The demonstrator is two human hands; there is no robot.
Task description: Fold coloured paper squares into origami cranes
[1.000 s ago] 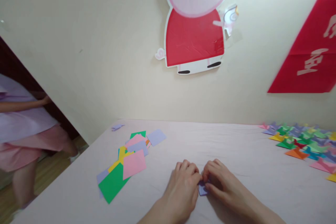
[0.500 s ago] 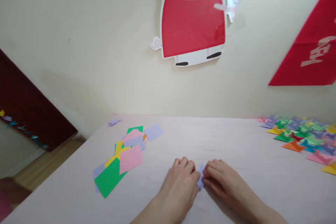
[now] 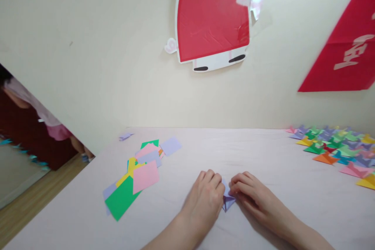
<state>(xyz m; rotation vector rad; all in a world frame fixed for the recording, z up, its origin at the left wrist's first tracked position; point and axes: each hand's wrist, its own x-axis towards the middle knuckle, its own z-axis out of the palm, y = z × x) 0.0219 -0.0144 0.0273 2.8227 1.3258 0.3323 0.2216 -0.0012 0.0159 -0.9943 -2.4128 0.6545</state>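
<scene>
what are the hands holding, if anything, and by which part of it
A folded purple paper: the left hand covers its left edge, and the right hand is at its right edge. Whether they pinch it or only press it is hidden.

A table (image 3: 252, 156) before a wall (image 3: 117, 47)
A folded paper (image 3: 229, 202) lies between the left hand (image 3: 206, 197) and right hand (image 3: 252, 197); flat sheets (image 3: 146, 177) lie left, folded shapes (image 3: 348, 151) far right, and a cutout (image 3: 213, 23) is on the wall, left of a banner (image 3: 347, 45)
</scene>
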